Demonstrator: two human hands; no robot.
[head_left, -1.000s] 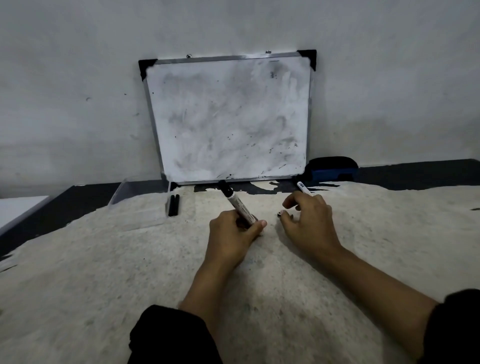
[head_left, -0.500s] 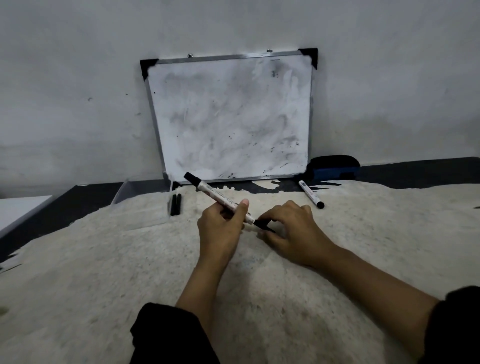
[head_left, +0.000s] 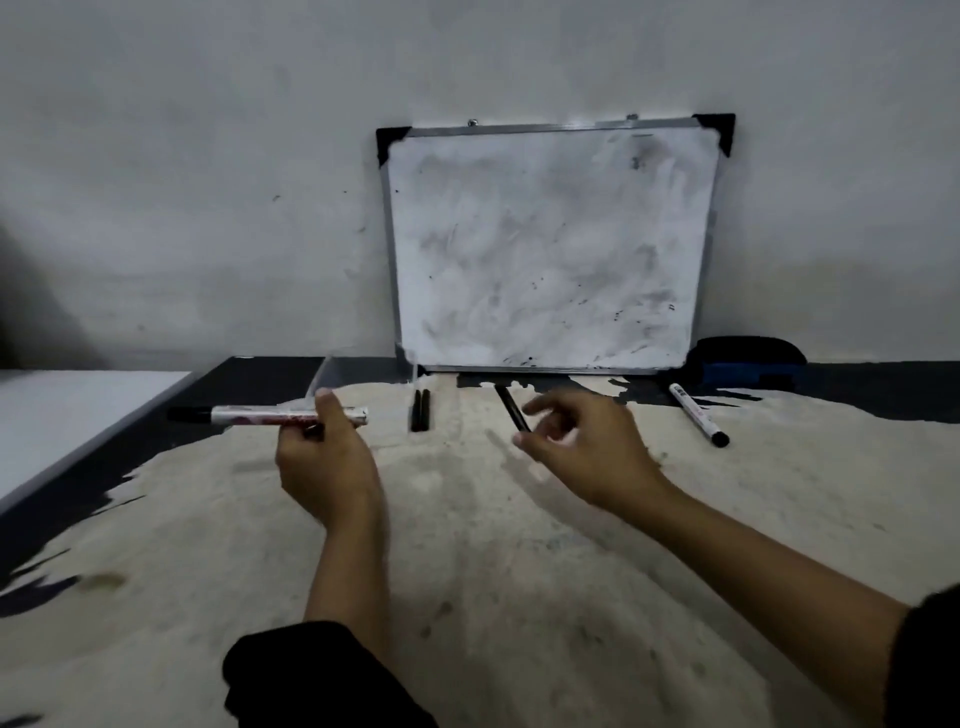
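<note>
since half a second ago the hands have parted: they met on one marker at the middle, and now the left hand (head_left: 324, 462) has carried it out toward 10 o'clock while the right hand (head_left: 587, 447) has come away with a black stick (head_left: 511, 413), seemingly pulled from the marker's open right end.

the tabletop (head_left: 519, 597), under a pale worn covering, carries everything. one whiteboard (head_left: 550, 249), smudged grey, leans on the wall (head_left: 208, 156) at 1 o'clock, propped up, probably so it can be written on. one blue and black eraser (head_left: 748, 361) sits at its lower right corner, at 2 o'clock, within easy reach.

there are two markers. the held marker (head_left: 249, 415) lies level above the tabletop, the left fingers curled round its barrel, black cap pointing to 9 o'clock, likely kept flat so the open end faces the other hand. the spare marker (head_left: 696, 415) lies at 2 o'clock, untouched.

there are three black sticks. one is pinched at its near end by the right fingers; a pair of black sticks (head_left: 420, 410) lies side by side at 12 o'clock, set aside.
</note>
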